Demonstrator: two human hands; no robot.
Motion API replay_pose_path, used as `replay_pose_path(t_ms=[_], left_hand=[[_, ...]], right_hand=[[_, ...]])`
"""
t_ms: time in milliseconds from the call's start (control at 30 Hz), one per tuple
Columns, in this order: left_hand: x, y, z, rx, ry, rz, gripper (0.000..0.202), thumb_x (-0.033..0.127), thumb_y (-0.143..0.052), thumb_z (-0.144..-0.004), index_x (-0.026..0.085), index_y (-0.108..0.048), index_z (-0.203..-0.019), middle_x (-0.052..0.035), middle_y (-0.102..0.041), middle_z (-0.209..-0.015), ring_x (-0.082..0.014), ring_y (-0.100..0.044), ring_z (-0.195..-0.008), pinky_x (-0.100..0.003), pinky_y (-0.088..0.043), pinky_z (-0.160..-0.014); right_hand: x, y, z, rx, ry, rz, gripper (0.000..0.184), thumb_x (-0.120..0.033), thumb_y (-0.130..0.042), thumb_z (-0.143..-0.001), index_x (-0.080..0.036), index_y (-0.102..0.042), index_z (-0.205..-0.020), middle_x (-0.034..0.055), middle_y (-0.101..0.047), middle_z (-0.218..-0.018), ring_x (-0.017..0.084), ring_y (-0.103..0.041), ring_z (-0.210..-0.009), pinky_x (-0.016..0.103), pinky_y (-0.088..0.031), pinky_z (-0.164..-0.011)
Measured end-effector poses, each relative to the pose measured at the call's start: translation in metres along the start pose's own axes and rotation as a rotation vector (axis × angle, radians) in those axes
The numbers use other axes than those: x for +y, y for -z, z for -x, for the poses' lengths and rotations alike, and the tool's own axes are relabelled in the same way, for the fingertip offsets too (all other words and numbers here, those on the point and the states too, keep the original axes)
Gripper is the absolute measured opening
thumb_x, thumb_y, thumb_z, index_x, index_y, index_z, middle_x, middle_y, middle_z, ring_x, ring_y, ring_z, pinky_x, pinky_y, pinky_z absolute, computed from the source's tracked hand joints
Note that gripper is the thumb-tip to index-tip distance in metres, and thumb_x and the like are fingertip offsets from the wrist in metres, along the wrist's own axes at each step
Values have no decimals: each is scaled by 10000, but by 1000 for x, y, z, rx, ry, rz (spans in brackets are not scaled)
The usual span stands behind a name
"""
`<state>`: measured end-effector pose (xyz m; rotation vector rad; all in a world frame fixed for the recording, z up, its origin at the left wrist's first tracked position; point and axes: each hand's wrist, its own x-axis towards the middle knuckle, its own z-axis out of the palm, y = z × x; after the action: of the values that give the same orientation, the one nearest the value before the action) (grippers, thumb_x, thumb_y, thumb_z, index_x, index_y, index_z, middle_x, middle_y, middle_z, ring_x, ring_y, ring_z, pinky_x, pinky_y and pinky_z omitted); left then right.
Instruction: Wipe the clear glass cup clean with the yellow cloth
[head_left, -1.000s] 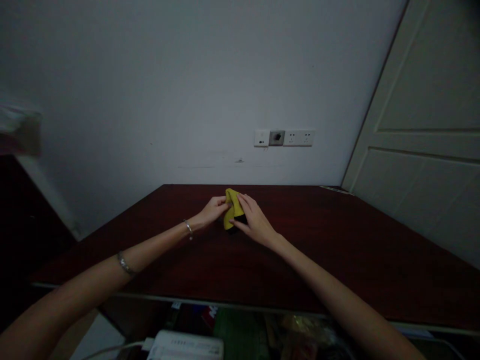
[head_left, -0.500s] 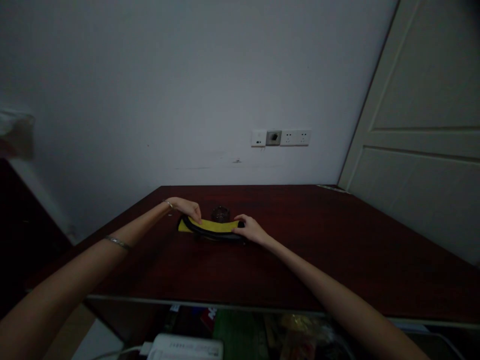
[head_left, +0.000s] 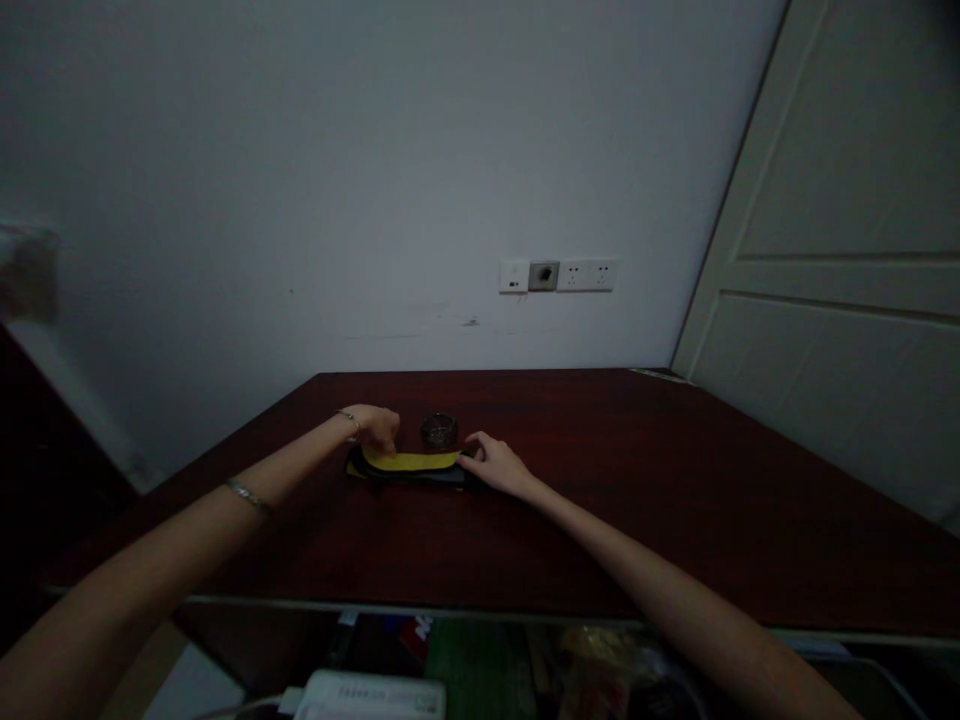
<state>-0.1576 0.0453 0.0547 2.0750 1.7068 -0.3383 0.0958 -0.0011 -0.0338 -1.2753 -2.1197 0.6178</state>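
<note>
Two bare hands work from opposite ends of a folded yellow-and-black cloth (head_left: 412, 462) laid lengthwise on a dark red-brown surface (head_left: 600, 500), left of its middle. The left hand (head_left: 379, 430) bends down over the left end, its fingertips meeting the yellow face; whether they pinch the fabric or merely press it cannot be told in the dim light. The right hand (head_left: 499, 467) comes in from the other side, thumb against the right end and forefinger arched above, though how firmly its fingers grip is likewise unclear. The spread of the hands likely serves to draw the limp strip straight, since soft fabric would tend to buckle if handled from one end alone. Its dark border faces the person, leaving the yellow layer uppermost. Just behind the cloth, between the hands, stands a dark, round, glassy dish (head_left: 439, 431), untouched and near enough for either hand to reach. A bracelet (head_left: 349, 423) circles the left wrist, well up from the fabric. Below the surface's front edge, a white device (head_left: 367, 697) with a cable sits apart from the handwork.
</note>
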Motion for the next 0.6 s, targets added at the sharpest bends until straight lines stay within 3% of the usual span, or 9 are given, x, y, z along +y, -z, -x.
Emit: replay_pose_path(t_ms=[100,167,300,433,533,600], left_hand=[[24,8,4,552,-151,-149,295,443,-643,-605,155,-611,-550,-83,-601,-625,-189,-532,-652,-260,-356,-613],[44,10,6,734,-234,-136,352,487,-506,-737,163,-641,-708,-87,-627,-732,-187,-546,-712,-253,-352,-650],[92,-7,-2,770,-338,-96,343,459,-439,-796,176,-629,-834,-79,-629,-842,-194,-560,-784,-258,-372,-685],[139,-47,-22,665,-517,-200,306,340,-490,-775,169,-578,-1012,-116,-563,-1087,-241,-528,-986,-303,-403,-797],[162,-75,-41,674,-504,-226,451,340,-467,-794,136,-453,-1196,-178,-385,-1327,-301,-428,-1153,-379,-362,-908],[170,-88,-54,661,-459,-232,524,353,-461,-798,90,-393,-1246,-225,-286,-1386,-343,-357,-1219,-428,-320,-950]], right_hand=[[15,8,-7,63,-43,-64,347,-458,-458,-816,-183,-553,-1006,28,-627,-754,138,-585,-673,238,-400,-596],[26,18,-9,107,-75,-23,296,-391,-461,-821,-183,-546,-1014,32,-631,-794,142,-587,-704,246,-409,-624],[49,43,-8,185,-20,195,310,-276,-488,-793,-183,-519,-1087,66,-607,-989,182,-563,-919,286,-411,-767],[68,56,-6,191,-134,369,401,-275,-459,-812,-138,-463,-1188,138,-532,-1147,221,-501,-1069,331,-378,-870],[76,55,-4,185,-197,459,435,-313,-424,-836,-110,-445,-1220,184,-501,-1196,270,-460,-1122,394,-345,-908],[78,51,-2,182,-200,481,405,-312,-400,-848,-117,-476,-1194,190,-500,-1204,294,-427,-1152,443,-305,-936]])
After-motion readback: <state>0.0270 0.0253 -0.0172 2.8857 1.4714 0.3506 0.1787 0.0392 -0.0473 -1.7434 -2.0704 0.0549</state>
